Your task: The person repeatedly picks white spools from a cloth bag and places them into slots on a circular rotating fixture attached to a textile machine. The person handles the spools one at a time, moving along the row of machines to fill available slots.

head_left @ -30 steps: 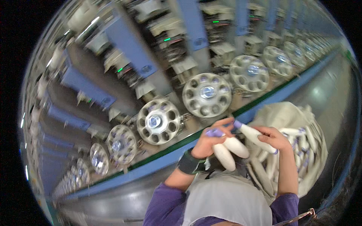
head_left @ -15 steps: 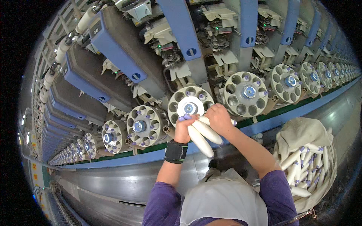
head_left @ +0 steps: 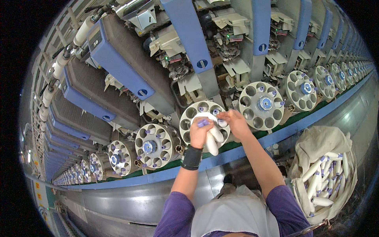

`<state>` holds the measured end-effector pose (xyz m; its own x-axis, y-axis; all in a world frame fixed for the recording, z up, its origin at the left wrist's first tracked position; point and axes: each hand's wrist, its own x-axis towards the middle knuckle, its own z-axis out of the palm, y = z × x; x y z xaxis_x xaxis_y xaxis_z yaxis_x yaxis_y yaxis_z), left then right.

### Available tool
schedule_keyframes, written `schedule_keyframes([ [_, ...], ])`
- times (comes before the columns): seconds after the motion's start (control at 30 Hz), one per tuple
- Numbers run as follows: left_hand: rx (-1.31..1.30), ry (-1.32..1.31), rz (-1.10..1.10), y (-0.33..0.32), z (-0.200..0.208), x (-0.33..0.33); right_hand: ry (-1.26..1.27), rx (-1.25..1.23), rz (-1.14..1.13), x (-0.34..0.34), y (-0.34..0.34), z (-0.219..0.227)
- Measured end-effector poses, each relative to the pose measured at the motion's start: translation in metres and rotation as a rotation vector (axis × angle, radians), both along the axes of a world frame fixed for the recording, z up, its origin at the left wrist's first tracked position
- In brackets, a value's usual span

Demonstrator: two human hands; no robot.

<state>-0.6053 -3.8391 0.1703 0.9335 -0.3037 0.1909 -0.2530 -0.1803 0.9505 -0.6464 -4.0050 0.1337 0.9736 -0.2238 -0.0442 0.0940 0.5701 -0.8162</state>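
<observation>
Head view, looking down: white yarn bobbins (head_left: 212, 139) with purple tube ends sit bunched in front of a round cream magazine wheel (head_left: 196, 111) on the winding machine. Left hand (head_left: 200, 132), grip closed around the bunch — purple tube tip showing above the knuckles, white bodies hanging below the palm. Black wrist band (head_left: 192, 157) on the left forearm. Right hand (head_left: 235, 123) just right of the bunch, fingers curled at a purple tip near the wheel's right pockets; it appears to pinch one bobbin end, though how fully it closes I cannot tell.

Taking that wheel as landmark:
- right of it, a second wheel (head_left: 262, 104) with a blue hub, then further wheels in a row shrinking toward the upper right;
- left of it and lower, a third wheel (head_left: 152, 146), purple tips in several pockets, more wheels beyond to the lower left;
- above it, blue machine arms and grey housings (head_left: 118, 59);
- below it, a blue rail (head_left: 244, 148) running along the machine front;
- well to the lower right — a cloth sack cart (head_left: 316, 144) holding many white bobbins.

Purple sleeves at the lower edge.
</observation>
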Motion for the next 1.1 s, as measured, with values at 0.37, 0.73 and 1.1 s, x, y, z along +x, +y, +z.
schedule_keyframes([
  [0.37,-0.713,0.575,-0.040,0.025,-0.002,0.038,-0.101,-1.071,-0.292,-0.016,0.047,0.004],
  [0.73,-0.648,0.585,-0.054,0.015,-0.001,0.057,-0.113,-1.041,-0.495,0.023,0.056,-0.009],
  [1.1,-0.535,0.317,-0.444,0.020,-0.026,0.050,0.223,0.274,0.024,0.005,0.019,0.008],
])
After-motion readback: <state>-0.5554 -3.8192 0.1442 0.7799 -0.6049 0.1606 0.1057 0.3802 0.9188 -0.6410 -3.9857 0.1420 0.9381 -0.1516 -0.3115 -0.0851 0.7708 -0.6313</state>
